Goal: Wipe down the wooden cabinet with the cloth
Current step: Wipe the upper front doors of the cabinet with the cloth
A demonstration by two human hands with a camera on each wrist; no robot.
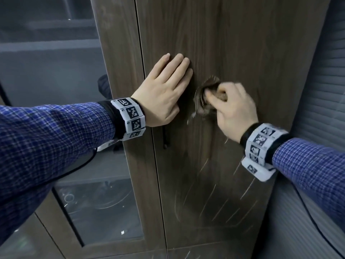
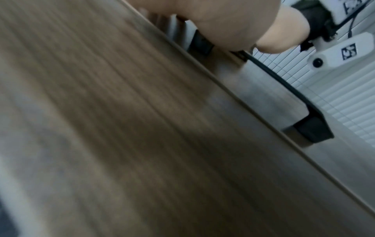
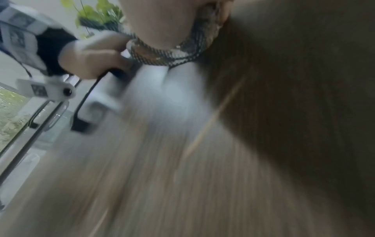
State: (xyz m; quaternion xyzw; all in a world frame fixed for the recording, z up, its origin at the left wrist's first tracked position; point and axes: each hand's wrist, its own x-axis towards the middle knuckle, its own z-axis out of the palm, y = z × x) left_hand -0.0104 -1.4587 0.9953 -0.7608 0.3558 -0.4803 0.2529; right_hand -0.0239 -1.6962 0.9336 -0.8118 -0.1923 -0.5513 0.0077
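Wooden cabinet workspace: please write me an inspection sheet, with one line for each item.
Surface: wooden cabinet door, dark wood grain, with pale diagonal streaks on the lower part.
Job's things: patterned cloth, bunched and pressed on the door.
Clutter: nothing seen.
Grippers: left hand lies flat on the door beside the seam; right hand grips the cloth.
Cables: thin black cable hangs from the left wrist band.
Surroundings: glass-fronted door on the left; ribbed grey panel on the right; green plant in the right wrist view.
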